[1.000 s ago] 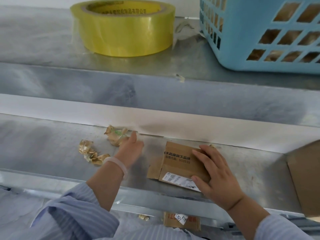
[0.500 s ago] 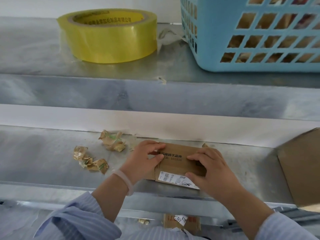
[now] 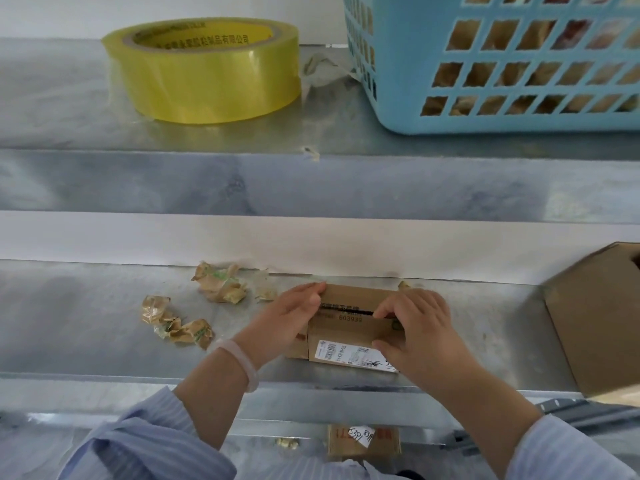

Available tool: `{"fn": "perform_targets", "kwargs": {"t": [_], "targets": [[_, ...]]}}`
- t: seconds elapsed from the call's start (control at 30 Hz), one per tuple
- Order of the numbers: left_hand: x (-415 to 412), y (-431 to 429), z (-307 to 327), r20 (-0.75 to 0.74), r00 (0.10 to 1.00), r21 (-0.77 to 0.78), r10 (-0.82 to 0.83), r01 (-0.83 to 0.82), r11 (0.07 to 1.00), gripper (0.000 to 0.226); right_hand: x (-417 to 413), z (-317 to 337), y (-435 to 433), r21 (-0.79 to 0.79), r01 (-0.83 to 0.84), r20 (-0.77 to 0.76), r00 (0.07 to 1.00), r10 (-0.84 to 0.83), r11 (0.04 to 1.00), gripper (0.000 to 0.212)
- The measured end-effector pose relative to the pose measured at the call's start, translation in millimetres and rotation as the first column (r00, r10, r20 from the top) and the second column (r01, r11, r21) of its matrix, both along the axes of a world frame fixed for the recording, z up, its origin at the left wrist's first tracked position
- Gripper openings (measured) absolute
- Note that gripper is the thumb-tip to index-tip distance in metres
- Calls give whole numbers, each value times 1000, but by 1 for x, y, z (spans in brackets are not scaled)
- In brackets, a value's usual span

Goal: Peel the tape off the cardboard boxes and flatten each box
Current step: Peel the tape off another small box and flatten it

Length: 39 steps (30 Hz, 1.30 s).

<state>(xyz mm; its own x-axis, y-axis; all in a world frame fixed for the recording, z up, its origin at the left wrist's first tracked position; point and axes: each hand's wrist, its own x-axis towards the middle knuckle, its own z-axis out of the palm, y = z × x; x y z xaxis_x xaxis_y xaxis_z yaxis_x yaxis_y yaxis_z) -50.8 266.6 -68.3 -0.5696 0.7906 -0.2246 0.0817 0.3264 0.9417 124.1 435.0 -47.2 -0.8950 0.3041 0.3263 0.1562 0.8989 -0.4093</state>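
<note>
Small cardboard box (image 3: 346, 327): middle of desk (image 3: 86, 306), between back and front edges.
Left hand (image 3: 287, 317): straight fingers against box's left end, probably bracing it.
Right hand (image 3: 415, 327): grip curled on top flap, likely prying the seam.
Crumpled tape wads (image 3: 220, 282): discarded leftward.

Basket (image 3: 401, 50) & big box (image 3: 595, 327) cut off at rt edge; label (image 3: 346, 352) txt unreadable.

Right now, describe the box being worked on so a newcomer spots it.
Start at the lower metal shelf, below the yellow tape roll. There the left hand and right hand touch a small cardboard box. Unlike the bigger plain box at right, it carries a white barcode label.
</note>
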Motion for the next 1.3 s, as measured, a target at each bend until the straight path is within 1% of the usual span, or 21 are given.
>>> {"fn": "perform_targets", "kwargs": {"t": [0.07,0.13,0.2,0.23,0.27,0.33,0.37,0.4,0.43,0.53,0.63,0.73,0.77,0.83,0.87,0.9,0.97,1.0,1.07,1.17,1.3], "targets": [[-1,1,3,138,989,9,58,-60,998,29,5,-6,-5,80,-91,-92,991,98,993,40],[-4,2,5,-38,999,-56,-26,24,998,41,10,-15,-9,104,-133,-116,983,145,986,34],[-5,2,6,-230,964,-153,-132,98,983,65,16,-22,-9,102,-135,-130,981,148,986,21],[-5,3,6,-279,948,-190,-153,102,976,72,19,-23,-7,86,-146,-146,977,157,986,15],[-4,3,7,-312,939,-203,-143,81,976,75,22,-24,-7,33,-140,-165,976,143,990,24],[-3,4,4,-387,918,-185,-90,18,983,69,25,-19,-7,-273,-62,-193,981,9,960,41],[-2,6,4,-448,891,-165,-71,-4,986,62,23,-15,-5,-448,24,-136,986,-95,893,42],[-1,9,3,-520,852,-141,-59,-18,990,53,20,-11,-4,-551,120,-30,986,-163,826,41],[-1,11,2,-580,813,-116,-47,-25,993,46,17,-6,-3,-584,189,75,981,-179,790,38],[-1,18,6,-636,771,-99,21,-109,989,33,11,10,9,-535,252,266,956,-123,807,25],[-5,23,8,-608,789,-149,90,-225,963,50,6,19,23,-529,299,376,922,-97,794,49],[-8,30,8,-484,845,-125,229,-326,937,34,-6,23,27,-454,326,476,875,-83,829,74],[-8,32,7,-472,852,-141,227,-327,934,30,-11,25,27,-401,353,527,844,-102,845,76],[-6,37,5,-463,874,-217,151,-277,936,31,-22,28,27,-389,425,617,779,-112,817,75],[-4,39,4,-436,892,-255,117,-247,935,41,-26,29,27,-398,454,651,752,-103,797,74],[-1,41,4,-399,912,-289,94,-223,931,61,-31,31,27,-388,473,680,726,-101,791,74],[4,44,7,-342,938,-355,59,-187,916,107,-40,35,25,-299,478,736,667,-119,826,84],[6,46,8,-333,942,-390,28,-165,906,123,-44,36,23,-230,466,756,639,-145,854,91],[8,47,9,-312,950,-438,-24,-121,891,136,-49,31,17,-113,448,758,616,-215,887,101],[7,42,13,-194,981,-382,-15,-61,922,124,-47,23,13,-117,439,711,663,-233,891,85],[-3,21,22,-44,998,-161,35,-42,986,91,-32,29,26,-340,476,585,782,-214,811,57]]}}
